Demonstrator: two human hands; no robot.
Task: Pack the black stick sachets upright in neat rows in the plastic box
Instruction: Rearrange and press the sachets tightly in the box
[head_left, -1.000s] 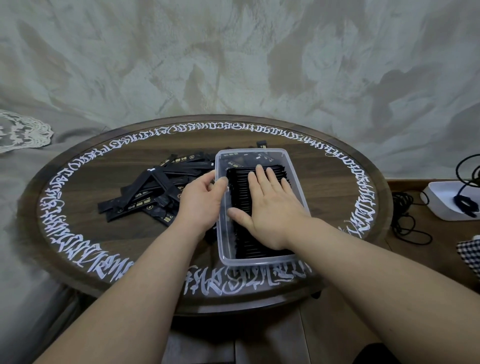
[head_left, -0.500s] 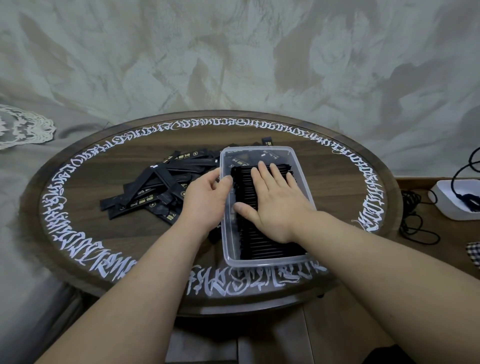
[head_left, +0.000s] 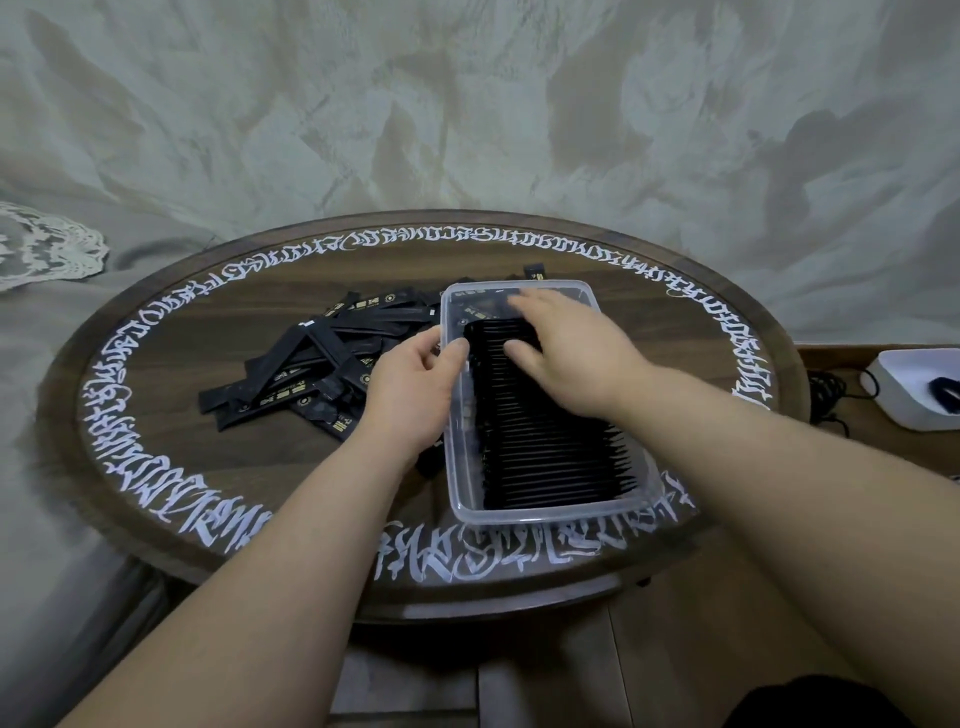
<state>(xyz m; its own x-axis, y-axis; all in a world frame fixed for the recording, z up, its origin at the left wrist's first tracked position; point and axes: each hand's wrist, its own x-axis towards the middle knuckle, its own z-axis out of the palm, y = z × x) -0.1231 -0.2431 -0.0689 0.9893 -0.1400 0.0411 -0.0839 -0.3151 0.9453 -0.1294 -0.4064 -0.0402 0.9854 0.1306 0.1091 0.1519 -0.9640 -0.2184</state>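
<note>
A clear plastic box (head_left: 550, 513) stands on the round table, right of centre. Inside it a long row of black stick sachets (head_left: 545, 447) stands upright, filling most of its length. A loose pile of black sachets (head_left: 311, 364) lies on the table left of the box. My left hand (head_left: 413, 387) grips the box's left wall, thumb over the rim. My right hand (head_left: 569, 353) hovers over the far end of the row, fingers stretched out and blurred, reaching toward the box's far end, where a few sachets lie flat.
The dark wooden table (head_left: 675, 338) has white lettering round its rim. To the right, on a lower wooden surface, sit a white device (head_left: 904, 384) and black cables (head_left: 826, 395). A lace cloth (head_left: 41, 249) lies at far left.
My right hand has lifted off the middle of the row and moved toward the box's far end, uncovering the sachets. My left hand stays on the box's left wall.
</note>
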